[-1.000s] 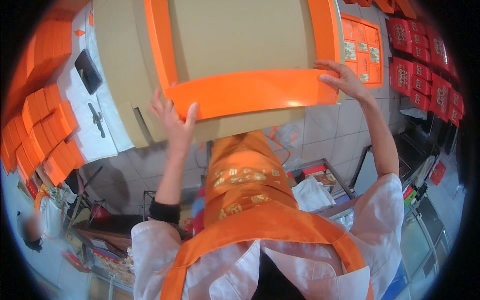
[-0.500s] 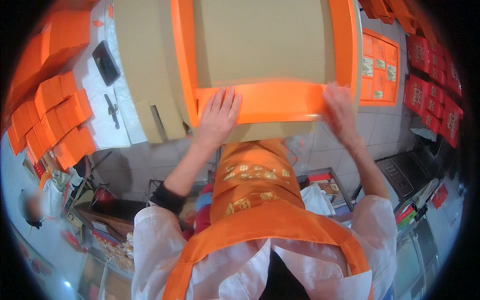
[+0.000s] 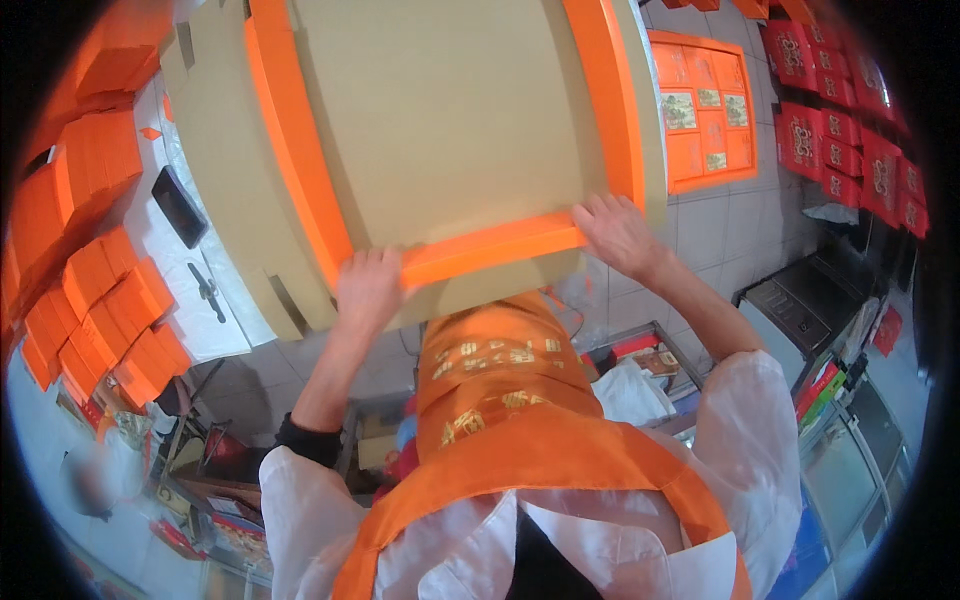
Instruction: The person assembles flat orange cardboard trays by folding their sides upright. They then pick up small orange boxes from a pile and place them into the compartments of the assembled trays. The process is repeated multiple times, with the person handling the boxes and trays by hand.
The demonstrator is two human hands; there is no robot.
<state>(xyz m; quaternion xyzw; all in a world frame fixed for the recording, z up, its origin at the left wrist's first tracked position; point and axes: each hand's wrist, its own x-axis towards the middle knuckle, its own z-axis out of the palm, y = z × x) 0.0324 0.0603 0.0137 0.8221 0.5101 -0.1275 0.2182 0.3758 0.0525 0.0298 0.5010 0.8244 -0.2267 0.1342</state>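
Large orange box (image 3: 490,248) lies in front of the person, brownish-grey inside, its far end cut off by the top of the view. Three borders show, left, right and near, all smooth, bright, plain orange; side borders run long and fairly even, bending with the lens. Near border reads as a narrow, slightly slanted band, its upper surface paler and glossier than its front edge. Box rests on brown cardboard (image 3: 215,150), which extends past it on the left and near sides. Left hand (image 3: 370,288) at the near left corner, fingers curled over the border; right hand (image 3: 618,238) at the near right corner, likewise bent over it. Thumbs mostly hidden, so pinching or merely pressing cannot be told for either. Farther left, a dark flat device (image 3: 180,207) and a dark tool (image 3: 207,292) lie on a white surface (image 3: 215,335).
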